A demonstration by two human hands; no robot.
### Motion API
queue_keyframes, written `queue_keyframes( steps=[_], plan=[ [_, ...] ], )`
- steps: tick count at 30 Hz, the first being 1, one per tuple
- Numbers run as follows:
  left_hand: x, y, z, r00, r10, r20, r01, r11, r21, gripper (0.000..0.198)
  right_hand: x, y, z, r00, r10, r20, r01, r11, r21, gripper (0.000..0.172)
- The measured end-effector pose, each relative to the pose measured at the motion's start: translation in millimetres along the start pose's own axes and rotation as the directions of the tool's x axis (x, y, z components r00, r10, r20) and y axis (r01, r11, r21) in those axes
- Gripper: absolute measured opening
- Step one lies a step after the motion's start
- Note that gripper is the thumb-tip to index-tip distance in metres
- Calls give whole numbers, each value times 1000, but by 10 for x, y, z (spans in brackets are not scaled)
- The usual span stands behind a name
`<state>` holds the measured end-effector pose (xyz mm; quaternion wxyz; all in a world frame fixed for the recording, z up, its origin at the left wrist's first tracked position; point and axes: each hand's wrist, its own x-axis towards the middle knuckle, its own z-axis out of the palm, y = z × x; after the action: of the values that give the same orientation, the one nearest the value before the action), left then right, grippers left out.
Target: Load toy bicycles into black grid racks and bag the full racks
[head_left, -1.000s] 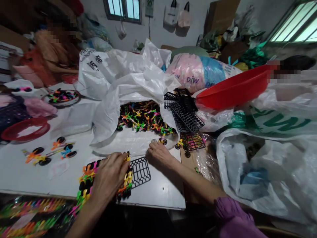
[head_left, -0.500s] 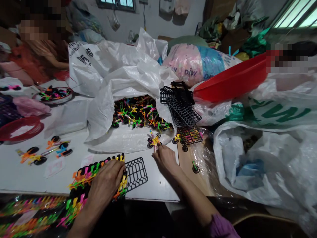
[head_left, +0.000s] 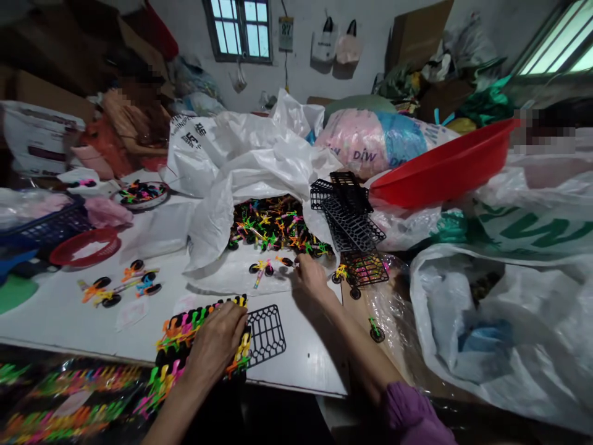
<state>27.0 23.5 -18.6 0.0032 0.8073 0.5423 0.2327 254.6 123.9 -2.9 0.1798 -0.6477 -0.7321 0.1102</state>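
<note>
Mostly light stuff here, judging by eye. The black grid (head_left: 267, 334) lies at the near edge of the white surface (head_left: 303, 368), its right end bare, the rest lined with rows of coloured toy bikes (head_left: 188, 316). The left hand (head_left: 222, 337) rests over those rows, fingers close together; whether they clamp the grid cannot be told. The right hand (head_left: 312, 275) is at the mouth of the white sack (head_left: 209, 225), fingers bent beside an orange toy (head_left: 280, 260); no telling if they pinch it. The grid looks thin, stiff plastic, probably a little springy: best taken by its outer rim, kept level. The toys seem hard, slick and easily tangled, their thin wheels likely the weak part; the frame's middle offers a safer hold.
</note>
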Motion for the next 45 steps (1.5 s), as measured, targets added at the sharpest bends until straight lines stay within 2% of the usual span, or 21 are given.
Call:
queue_keyframes(
  steps=[3,5,8,10,12,14,19,22,27,32,36,40,45],
  plan=[
    [2,24,-30,1000,15,4,-15,1000,7,19,-76,-31,0,999,-8,-32,16,967,254,19],
    [5,60,-78,1000,5,19,-6,1000,28,21,-228,-125,63,1000,-30,-9,31,923,383,16],
    [25,100,-143,998,-9,55,7,999,47,20,-541,-311,299,988,-115,102,47,855,516,13],
    [45,102,-160,996,7,86,-9,1000,19,19,-722,-417,501,977,-126,172,7,824,567,10],
    [64,91,-163,993,25,119,-21,999,-37,19,-816,-492,673,976,-96,196,-45,791,610,10],
    [85,80,-166,989,36,146,-22,995,-101,18,-816,-540,777,980,-91,179,-44,773,632,13],
    [157,102,-206,978,15,208,15,990,-142,23,-712,-568,811,959,-226,169,117,863,492,17],
    [189,121,-223,975,-10,220,39,991,-126,24,-723,-544,801,943,-288,165,191,878,439,23],
    [184,108,-170,977,9,214,16,993,-115,22,-705,-550,770,909,-328,257,255,925,281,27],
    [165,100,-155,973,3,230,26,992,-124,16,-676,-594,728,869,-376,323,323,924,205,29],
    [163,85,-189,966,21,257,23,986,-166,21,-694,-637,749,868,-367,333,331,930,161,28],
    [134,83,-185,979,13,205,20,987,-159,22,-689,-636,767,871,-375,316,348,927,142,29],
    [86,113,-133,989,-4,149,32,982,-187,21,-638,-549,779,833,-458,310,414,888,201,22]
  ],
)
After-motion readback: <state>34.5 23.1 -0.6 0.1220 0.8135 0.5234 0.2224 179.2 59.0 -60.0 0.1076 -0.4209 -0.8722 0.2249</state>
